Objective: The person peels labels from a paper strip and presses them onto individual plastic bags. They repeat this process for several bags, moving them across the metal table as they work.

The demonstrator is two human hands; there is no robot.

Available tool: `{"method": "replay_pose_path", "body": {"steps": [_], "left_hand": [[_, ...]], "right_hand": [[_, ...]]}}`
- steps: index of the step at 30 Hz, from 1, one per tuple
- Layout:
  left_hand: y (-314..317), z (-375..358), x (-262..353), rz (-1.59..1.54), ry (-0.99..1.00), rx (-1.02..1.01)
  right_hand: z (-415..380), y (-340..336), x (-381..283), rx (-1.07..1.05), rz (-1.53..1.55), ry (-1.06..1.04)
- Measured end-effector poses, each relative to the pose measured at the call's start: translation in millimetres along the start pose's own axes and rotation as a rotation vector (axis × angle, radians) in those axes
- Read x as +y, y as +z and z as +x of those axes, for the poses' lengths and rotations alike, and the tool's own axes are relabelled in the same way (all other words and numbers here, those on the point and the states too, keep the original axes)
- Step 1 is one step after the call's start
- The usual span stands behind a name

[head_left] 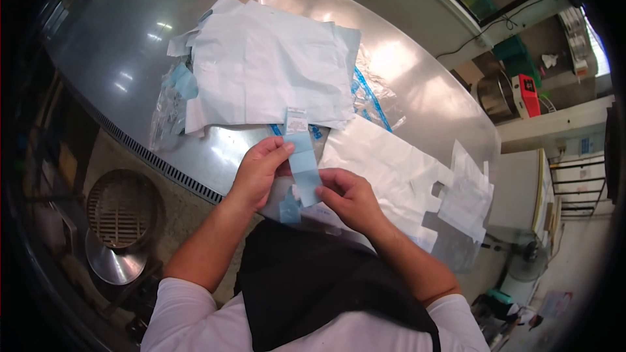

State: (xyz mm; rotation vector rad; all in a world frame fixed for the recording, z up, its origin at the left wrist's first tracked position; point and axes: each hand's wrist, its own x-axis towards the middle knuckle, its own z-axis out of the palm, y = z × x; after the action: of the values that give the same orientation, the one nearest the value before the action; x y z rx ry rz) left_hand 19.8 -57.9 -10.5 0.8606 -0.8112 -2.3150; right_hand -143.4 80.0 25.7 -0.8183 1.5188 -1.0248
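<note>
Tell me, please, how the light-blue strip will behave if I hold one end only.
The light-blue strip will probably bend and droop, because it looks thin and shows creases across it. It is likely very light: the left hand and right hand pinch it only with fingertips.

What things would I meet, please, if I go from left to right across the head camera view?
Round slatted metal grate, left hand, light blue strip, right hand, rightmost white plastic sheet, red device.
</note>
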Motion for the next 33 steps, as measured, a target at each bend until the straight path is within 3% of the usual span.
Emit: {"method": "replay_pose_path", "body": {"steps": [3, 5, 9, 11, 12, 16, 18, 25, 28, 33], "left_hand": [[-1, -2, -1, 0.021, -0.018, -0.004], [4, -10, 7, 0.067, -0.063, -0.013], [-4, -11, 2, 0.047, -0.14, -0.07], [-8, -7, -7, -0.227, -0.386, -0.165], [-7, -6, -14, -0.275, -0.413, -0.177], [-3, -6, -27, -0.209, -0.244, -0.134], [0, -4, -26, -0.172, -0.204, -0.108], [9, -2, -18, 0.026, -0.05, -0.059], [10, -1, -17, 0.022, -0.041, -0.029], [8, 3, -13, -0.075, -0.093, -0.013]], "right_hand": [[-1, -7, -2, 0.125, -0.193, -0.121], [0, -12, -14, 0.114, 0.045, -0.099], [-1, -24, -4, 0.039, -0.035, 0.027], [-9, -26, 3, -0.02, -0.169, 0.06], [-13, -26, 5, -0.075, -0.304, 0.095], [-23, -24, 4, -0.149, -0.376, 0.195], [-25, -27, 10, -0.186, -0.528, 0.054], [-23, -38, 0, -0.349, -0.724, 0.019], [-23, -44, 2, -0.411, -0.77, 0.04], [-21, -47, 1, -0.317, -0.701, 0.023]]}}
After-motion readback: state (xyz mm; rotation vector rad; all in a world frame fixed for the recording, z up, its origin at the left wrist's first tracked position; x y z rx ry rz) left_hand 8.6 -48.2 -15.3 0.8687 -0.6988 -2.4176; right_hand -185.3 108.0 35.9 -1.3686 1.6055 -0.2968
